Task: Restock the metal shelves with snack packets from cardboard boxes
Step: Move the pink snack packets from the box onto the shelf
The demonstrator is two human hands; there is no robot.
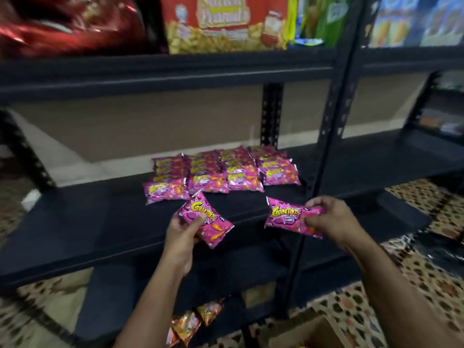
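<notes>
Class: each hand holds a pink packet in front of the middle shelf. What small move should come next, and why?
Probably set the left hand's packet down at the front of the left row. Four rows of pink packets already lie on the shelf, bare shelf shows in front of them, and that packet hovers nearest that spot. The right hand holds the other packet.

"Corntoz" on left pink packet (206, 219), "Corntoz Chilli Cheez" on right pink packet (288, 217)

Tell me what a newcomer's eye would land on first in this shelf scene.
First, the two bright pink foil snack packets held over the black metal middle shelf: one in the left hand, one in the right hand. Just behind them, rows of matching pink packets lie on that shelf. Above, a big red and yellow snack bag fills the top shelf.
</notes>
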